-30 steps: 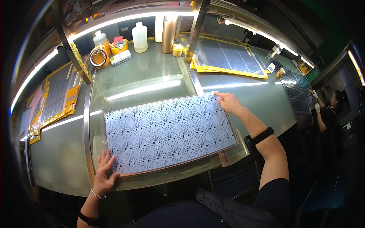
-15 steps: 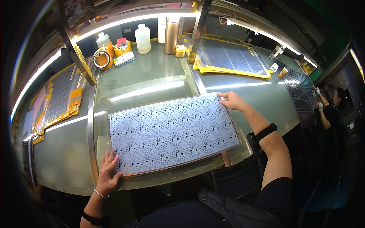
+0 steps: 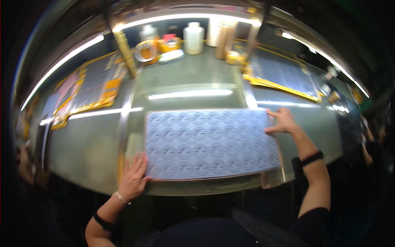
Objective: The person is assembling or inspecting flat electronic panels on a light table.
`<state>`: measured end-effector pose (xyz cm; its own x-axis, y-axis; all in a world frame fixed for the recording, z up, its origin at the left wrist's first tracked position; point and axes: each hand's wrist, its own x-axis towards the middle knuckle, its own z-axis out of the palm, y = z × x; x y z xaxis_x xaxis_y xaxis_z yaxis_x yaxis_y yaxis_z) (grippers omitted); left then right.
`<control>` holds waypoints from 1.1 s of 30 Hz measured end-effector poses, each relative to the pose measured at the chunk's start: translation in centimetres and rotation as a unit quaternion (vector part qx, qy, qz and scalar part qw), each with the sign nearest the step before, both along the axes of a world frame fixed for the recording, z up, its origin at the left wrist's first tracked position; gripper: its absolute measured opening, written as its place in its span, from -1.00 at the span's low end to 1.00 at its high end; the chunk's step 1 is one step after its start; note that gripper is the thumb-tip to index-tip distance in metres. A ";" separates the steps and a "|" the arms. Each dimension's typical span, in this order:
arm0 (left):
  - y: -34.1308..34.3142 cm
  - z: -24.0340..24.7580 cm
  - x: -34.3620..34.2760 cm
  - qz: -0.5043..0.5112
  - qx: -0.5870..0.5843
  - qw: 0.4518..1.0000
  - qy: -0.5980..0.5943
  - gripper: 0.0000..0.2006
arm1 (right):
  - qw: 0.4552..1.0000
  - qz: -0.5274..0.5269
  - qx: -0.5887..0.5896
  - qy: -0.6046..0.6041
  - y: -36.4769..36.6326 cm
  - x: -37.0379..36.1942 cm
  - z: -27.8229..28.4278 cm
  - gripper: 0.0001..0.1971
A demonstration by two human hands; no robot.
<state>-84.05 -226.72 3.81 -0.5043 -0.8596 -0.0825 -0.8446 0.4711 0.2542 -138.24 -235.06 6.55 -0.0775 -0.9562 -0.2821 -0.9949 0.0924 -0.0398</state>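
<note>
Patterned sheet (image 3: 212, 144) motion-blurred, its print unreadable (far bottles (image 3: 193, 38) likewise); person at right edge (image 3: 372, 142) cut off.

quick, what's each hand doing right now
Left hand: open, flat on the near left corner of the patterned sheet.
Right hand: open, fingers spread on the sheet's far right corner.

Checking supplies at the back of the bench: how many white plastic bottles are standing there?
2. A larger white bottle stands at back centre, and a smaller one is to its left, behind the tape roll. Blur and the frame posts may hide others.
</note>
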 end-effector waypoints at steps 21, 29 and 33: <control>-13.5 -3.6 -5.2 0.054 -0.266 0.960 -0.071 -0.51 | 0.987 0.058 -0.080 -0.129 2.9 -5.4 -6.5 -0.21; -16.7 -1.9 -6.8 0.022 -0.169 0.979 -0.112 -0.72 | 0.986 0.076 -0.022 -0.149 11.7 -1.1 0.1 0.03; -16.2 -0.8 -6.7 0.025 -0.157 0.982 -0.098 -0.72 | 0.973 0.105 -0.053 -0.197 13.1 -1.3 -0.4 0.03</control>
